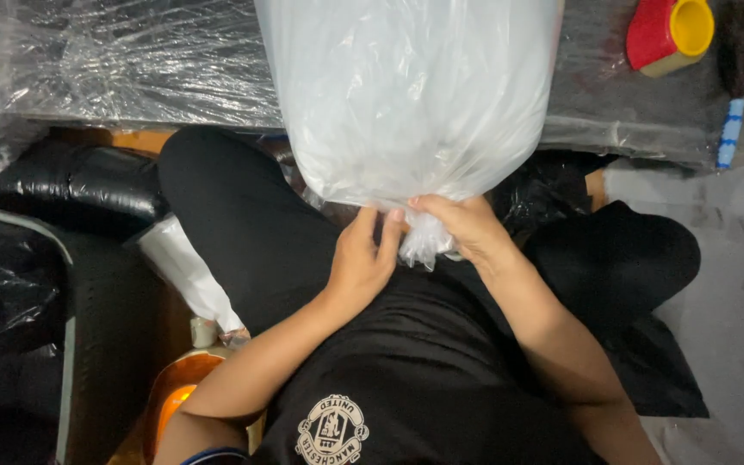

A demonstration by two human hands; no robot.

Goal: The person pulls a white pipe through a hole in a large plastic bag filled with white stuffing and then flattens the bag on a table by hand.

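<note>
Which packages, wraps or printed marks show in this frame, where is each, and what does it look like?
Clear plastic bag: centre, bulging, neck gathered by left hand and right hand.
Plastic-wrapped dark slab: top, flat, crinkled film.
Round crest: bottom centre, pale print on black shirt.
Red-and-yellow roll: top right.

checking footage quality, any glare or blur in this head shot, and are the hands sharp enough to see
Head view: the light comes from above and is fairly dim, with white glare streaks on the clear plastic sheeting and soft sheen on the translucent bag; the left hand and right hand at the bag's gathered neck are reasonably sharp; the dark clothing loses detail; the frame edges look slightly soft.
</note>
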